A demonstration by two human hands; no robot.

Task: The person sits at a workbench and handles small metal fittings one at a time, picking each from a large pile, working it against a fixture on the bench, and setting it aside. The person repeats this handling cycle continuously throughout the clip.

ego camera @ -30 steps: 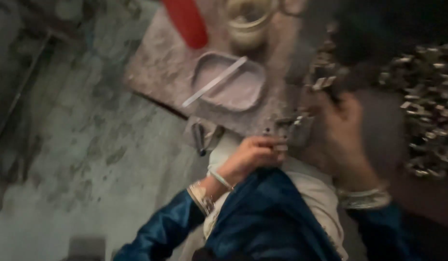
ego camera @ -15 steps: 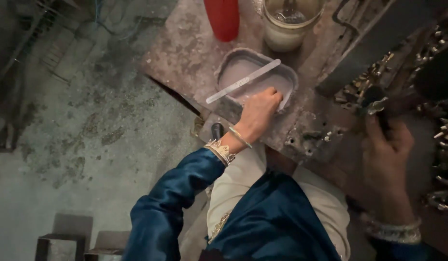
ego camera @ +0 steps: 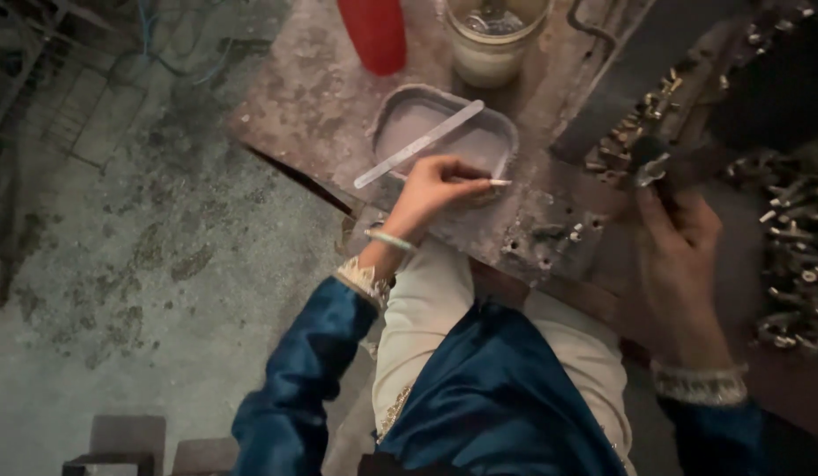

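Grey paste fills the oval tray [ego camera: 387, 110] at upper centre, where my left hand [ego camera: 435, 189] pinches a thin stick [ego camera: 495, 182] at its rim. My right hand [ego camera: 678, 242], at right, pinches a small metal part [ego camera: 649, 166] beside the screw pile [ego camera: 792, 256].

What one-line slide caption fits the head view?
Left hand pinches a thin stick beside a shallow grey tray; right hand holds a small metal part.

Two bare hands: left hand [ego camera: 435, 189], right hand [ego camera: 682, 256]. One shallow grey metal tray [ego camera: 393, 113]. One long flat pale stick [ego camera: 419, 144] across tray. One red plastic cup [ego camera: 373, 33]. One pale round jar [ego camera: 490, 40]. Many small silver metal bits [ego camera: 792, 256], too many to count.
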